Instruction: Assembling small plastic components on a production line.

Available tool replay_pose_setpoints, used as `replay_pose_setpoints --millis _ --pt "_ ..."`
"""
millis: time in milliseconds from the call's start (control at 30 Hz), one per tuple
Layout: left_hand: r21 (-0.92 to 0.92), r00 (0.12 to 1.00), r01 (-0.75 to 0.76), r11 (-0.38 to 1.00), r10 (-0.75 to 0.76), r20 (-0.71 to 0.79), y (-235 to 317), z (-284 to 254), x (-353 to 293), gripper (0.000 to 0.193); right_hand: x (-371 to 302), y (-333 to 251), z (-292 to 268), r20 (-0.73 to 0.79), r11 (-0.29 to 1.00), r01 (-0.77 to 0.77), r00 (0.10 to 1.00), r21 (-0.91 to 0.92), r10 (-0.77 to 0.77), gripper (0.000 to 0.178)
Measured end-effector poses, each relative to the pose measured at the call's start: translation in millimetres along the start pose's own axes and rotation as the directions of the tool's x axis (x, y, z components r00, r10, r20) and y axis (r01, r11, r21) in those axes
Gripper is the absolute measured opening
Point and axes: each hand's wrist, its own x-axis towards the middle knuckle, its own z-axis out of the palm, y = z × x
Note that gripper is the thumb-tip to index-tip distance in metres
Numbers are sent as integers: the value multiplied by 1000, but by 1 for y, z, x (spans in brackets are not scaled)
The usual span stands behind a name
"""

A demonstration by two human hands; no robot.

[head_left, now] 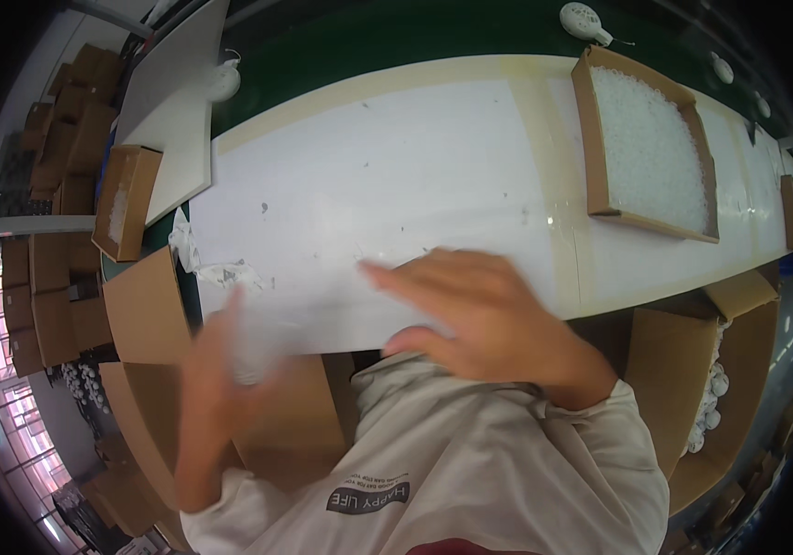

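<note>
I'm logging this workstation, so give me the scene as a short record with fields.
Left hand: blurred, near edge; grip unclear
Right hand: open, nothing visibly held
Surface: white worktop
On it, right: cardboard tray with small whitish pieces
On it, left: crumpled white material
Lower right: open carton holding white round items

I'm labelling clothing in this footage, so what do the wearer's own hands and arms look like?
The right hand is bare, with no glove; the left hand looks bare too, though blurred. Loose off-white sleeves match the top, which has a dark printed patch.
</note>
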Motion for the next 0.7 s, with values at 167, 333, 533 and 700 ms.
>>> replay_pose_setpoints --millis 167,333,533,700 --pt "176 829 455 873 -487 275 -81 -88 -71 75 -30 47 -125 -776 883 -427 617 -193 129 28" --pt "154 895 391 908 -414 167 -102 -81 -14 55 -20 94 -144 -527 438 -801 599 -409 603 25" --pt "-68 970 19 998 -35 -239 -177 -20 180 45 -21 92 -137 -566 453 -685 728 -571 387 16" --pt "147 932 86 985 -27 -361 -189 26 307 47 -24 90 -134 -593 485 -673 733 -558 335 13"
